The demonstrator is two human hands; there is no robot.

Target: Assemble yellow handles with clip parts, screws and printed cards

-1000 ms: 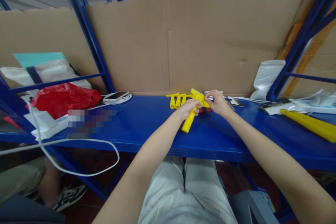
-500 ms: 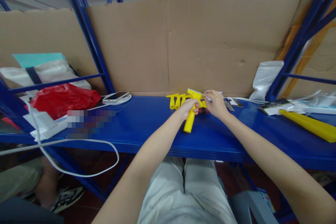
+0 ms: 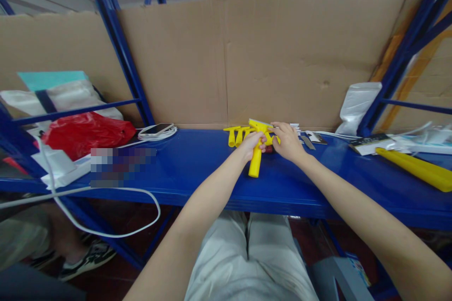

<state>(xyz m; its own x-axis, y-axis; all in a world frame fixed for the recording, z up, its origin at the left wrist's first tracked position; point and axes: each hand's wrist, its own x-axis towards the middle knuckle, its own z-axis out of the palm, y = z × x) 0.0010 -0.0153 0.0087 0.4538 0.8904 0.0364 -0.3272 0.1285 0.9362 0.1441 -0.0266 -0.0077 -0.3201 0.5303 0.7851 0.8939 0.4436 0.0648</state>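
Note:
My left hand (image 3: 253,145) is wrapped round the handle of a yellow scraper (image 3: 254,165), whose wide head with a pale blade edge points away from me. The handle's end sticks out below the fist, over the blue tabletop. At the right end of the head is my right hand (image 3: 286,141), its fingers partly stretched and apart from the thumb. Its fingertips reach the head's edge; whether they press on it I cannot tell. Several more yellow scrapers (image 3: 231,137) stand in a row behind my left hand. A dark red object (image 3: 269,149) lies partly hidden between my hands.
Flat grey blades (image 3: 308,142) lie right of my right hand. A long yellow piece (image 3: 416,169) rests at the table's right. On the left are a phone (image 3: 158,129) on a coiled white cable and a red plastic bag (image 3: 88,134). A cardboard wall (image 3: 275,56) closes the back.
The scraper's head has shifted slightly left and its handle stands straighter. My right hand has moved a little left with it. At lower left, another person's leg and shoe have moved slightly.

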